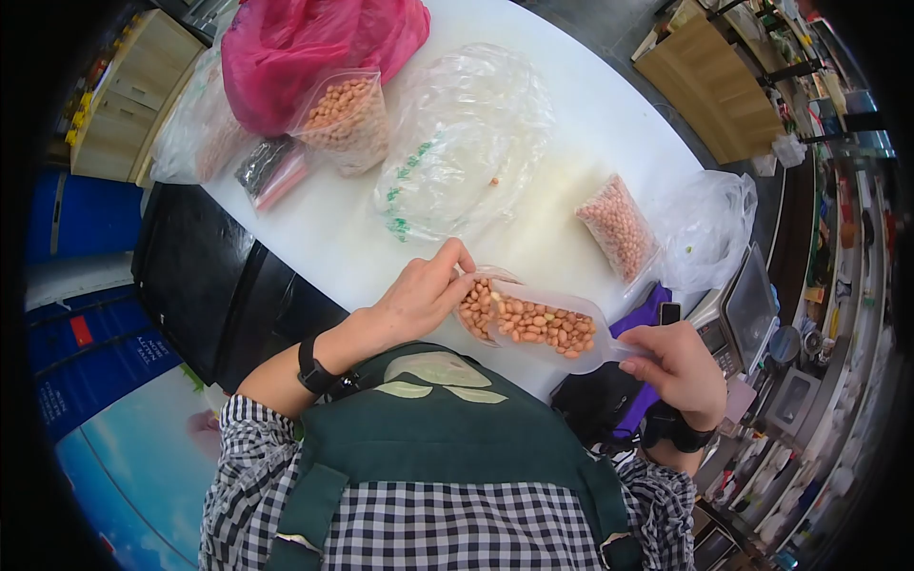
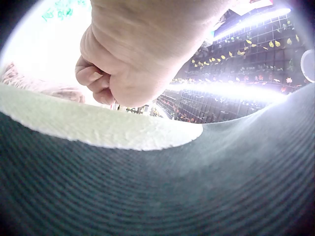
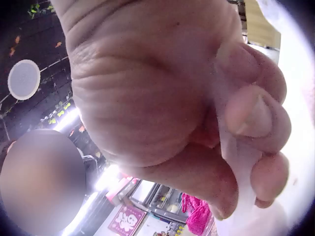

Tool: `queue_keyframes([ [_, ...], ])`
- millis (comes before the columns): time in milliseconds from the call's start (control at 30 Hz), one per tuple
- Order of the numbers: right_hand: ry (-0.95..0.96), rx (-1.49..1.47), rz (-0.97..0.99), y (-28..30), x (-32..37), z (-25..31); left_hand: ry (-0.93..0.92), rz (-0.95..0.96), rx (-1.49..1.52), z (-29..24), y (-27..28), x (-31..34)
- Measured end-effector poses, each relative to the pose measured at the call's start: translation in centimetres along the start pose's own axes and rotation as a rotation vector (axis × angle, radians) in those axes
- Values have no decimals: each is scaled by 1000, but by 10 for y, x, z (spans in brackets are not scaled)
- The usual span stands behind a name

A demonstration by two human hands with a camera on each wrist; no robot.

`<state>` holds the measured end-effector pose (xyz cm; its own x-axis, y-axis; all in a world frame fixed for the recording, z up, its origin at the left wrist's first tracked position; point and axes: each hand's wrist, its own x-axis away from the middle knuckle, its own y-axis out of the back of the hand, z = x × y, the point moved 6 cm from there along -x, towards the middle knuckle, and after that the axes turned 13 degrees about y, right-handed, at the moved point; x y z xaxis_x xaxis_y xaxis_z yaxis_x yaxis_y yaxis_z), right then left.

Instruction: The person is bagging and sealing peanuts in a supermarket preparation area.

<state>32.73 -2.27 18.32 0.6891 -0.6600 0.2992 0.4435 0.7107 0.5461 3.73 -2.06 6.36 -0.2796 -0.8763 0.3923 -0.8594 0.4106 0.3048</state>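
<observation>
My right hand grips the handle of a translucent plastic scoop loaded with reddish-brown peanuts. The scoop's front end is in the mouth of a clear plastic bag, which holds more peanuts near the table's front edge. At the bag's rim, my left hand pinches the plastic between thumb and index finger. In the right wrist view, fingers and thumb wrap round the scoop handle. The left wrist view shows the left hand from below with curled fingers; its pinch is hidden there.
A pink bag and an upright bag of peanuts stand at the back left. Behind the hands lies a large clear bag with green print. To the right are a filled peanut bag, a crumpled bag and a scale.
</observation>
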Motion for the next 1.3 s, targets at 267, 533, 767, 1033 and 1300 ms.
queue_keyframes([
  [267,124,387,54,6,-20,59,-20,6,16,2,1,3],
  [533,80,468,79,10,-11,69,-65,-6,46,8,1,3],
  [767,51,367,47,30,5,63,-22,21,35,9,2,4],
  [1033,-199,-480,-565,18,-26,-90,-45,144,-15,11,6,15],
  [1300,-367,-664,-735,-128,-98,-211,-36,375,-75,19,10,23],
])
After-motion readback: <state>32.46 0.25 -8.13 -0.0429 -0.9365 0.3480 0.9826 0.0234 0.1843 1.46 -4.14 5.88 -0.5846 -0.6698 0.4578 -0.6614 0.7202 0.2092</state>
